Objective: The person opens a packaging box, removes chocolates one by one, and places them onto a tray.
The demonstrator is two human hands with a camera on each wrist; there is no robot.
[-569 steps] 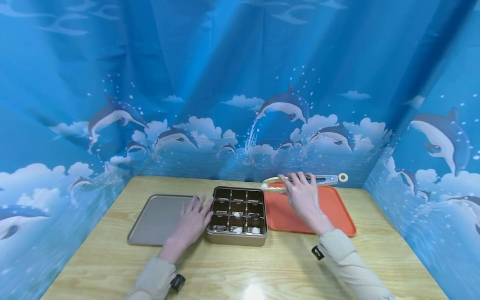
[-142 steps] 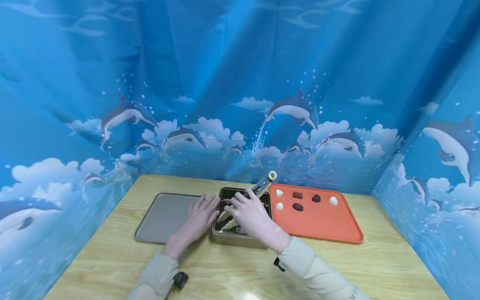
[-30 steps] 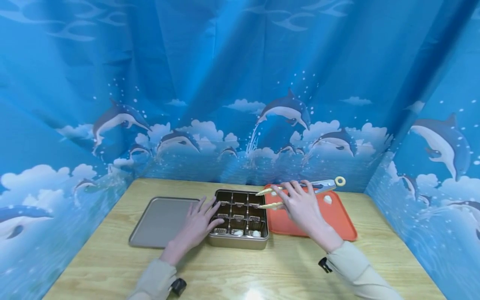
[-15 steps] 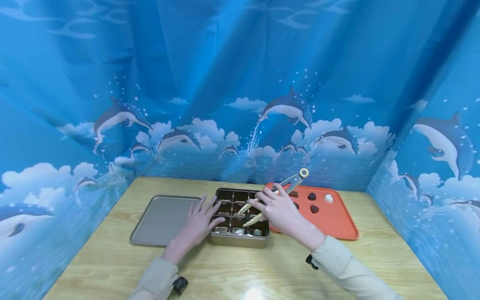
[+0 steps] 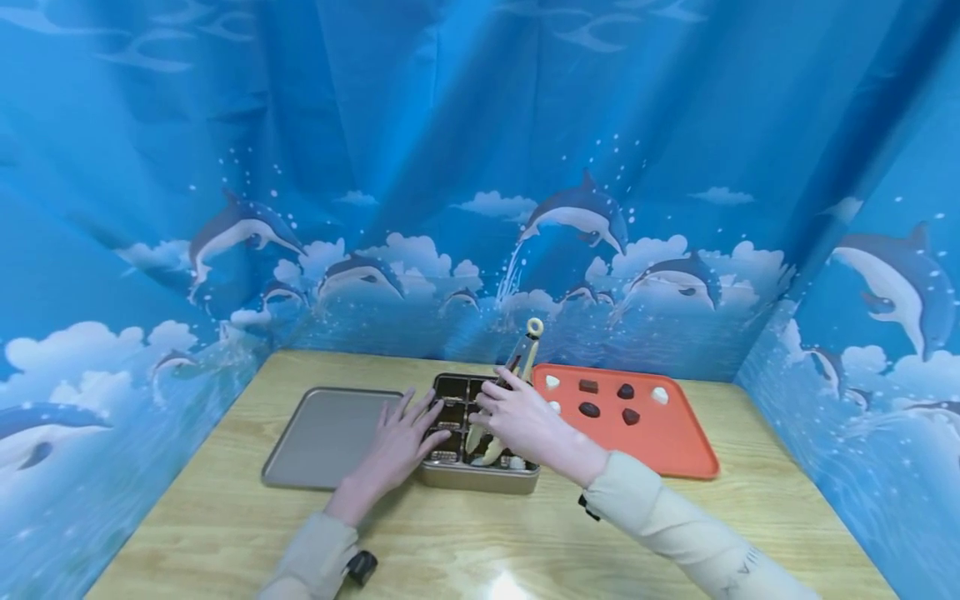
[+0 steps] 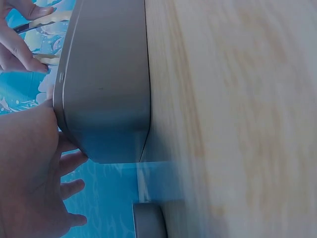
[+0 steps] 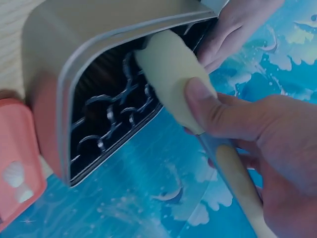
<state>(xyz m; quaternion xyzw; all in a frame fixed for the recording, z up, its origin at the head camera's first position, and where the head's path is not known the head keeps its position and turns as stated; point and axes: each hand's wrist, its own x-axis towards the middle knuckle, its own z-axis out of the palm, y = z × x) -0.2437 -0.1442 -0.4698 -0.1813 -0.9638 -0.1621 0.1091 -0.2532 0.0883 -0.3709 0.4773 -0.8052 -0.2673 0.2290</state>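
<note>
My right hand (image 5: pixel 517 417) grips a pair of cream-tipped tongs (image 5: pixel 529 357), handle end upward, their arms slanting down into the front middle compartment of a divided metal tin (image 5: pixel 476 479). What lies between the tips is largely hidden. A white chocolate (image 5: pixel 516 462) lies in the tin's front right compartment. In the right wrist view, the thumb presses along one broad tong tip (image 7: pixel 171 74) inside the tin's rim. Fingers spread, my left hand (image 5: pixel 397 446) rests against the tin's left side; the left wrist view shows it at the tin's corner (image 6: pixel 109 134).
To the right of the tin lies an orange tray (image 5: pixel 675 450) bearing several white and dark chocolates, among them a brown block (image 5: pixel 588 386) and a dark oval (image 5: pixel 589 409). A flat grey lid-like tray (image 5: pixel 322 437) lies at left. A dolphin-printed curtain (image 5: pixel 480 208) surrounds the wooden table (image 5: pixel 450 542).
Over the last second the tongs swung left from the orange tray into the tin and steepened. Compared with 19 seconds ago, the tin holds fewer chocolates. The left hand stays by the tin.
</note>
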